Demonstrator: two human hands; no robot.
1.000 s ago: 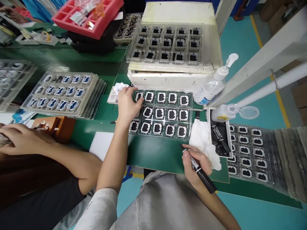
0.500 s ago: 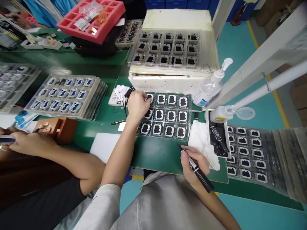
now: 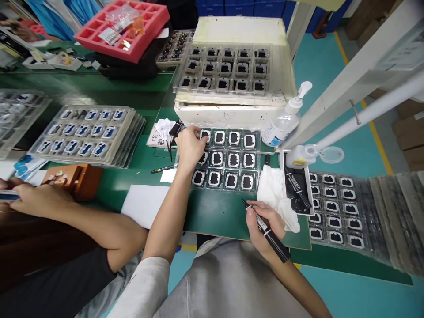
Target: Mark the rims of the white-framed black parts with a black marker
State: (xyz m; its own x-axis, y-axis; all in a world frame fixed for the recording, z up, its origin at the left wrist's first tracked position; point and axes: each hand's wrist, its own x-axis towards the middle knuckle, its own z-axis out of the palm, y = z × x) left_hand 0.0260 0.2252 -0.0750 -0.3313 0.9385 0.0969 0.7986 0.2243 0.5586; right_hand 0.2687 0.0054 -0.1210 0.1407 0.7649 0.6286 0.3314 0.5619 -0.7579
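A clear plastic tray point(image 3: 220, 190) lies on the green table, its pockets filled with black square parts in white frames. My left hand point(image 3: 189, 148) reaches over its upper left corner. The thumb and fingertips are closed at the edge of one white-framed black part point(image 3: 205, 136); the other fingers are partly hidden. My right hand point(image 3: 265, 225) grips a black marker pen point(image 3: 273, 240) in front of the tray's lower right. The pen's dark tip points up and left, apart from the parts.
Behind the tray, a white foam box point(image 3: 228, 114) bears another filled tray. To the right are a pump bottle point(image 3: 281, 121), a white cloth point(image 3: 276, 194) and a small box point(image 3: 311, 207) with markers. A co-worker's hand point(image 3: 43, 201) is at the left, near stacked trays point(image 3: 122, 145).
The view has shifted slightly, so most things appear a little further left. Both hands keep nearly the same places over the table, with the marker pen still in my right hand.
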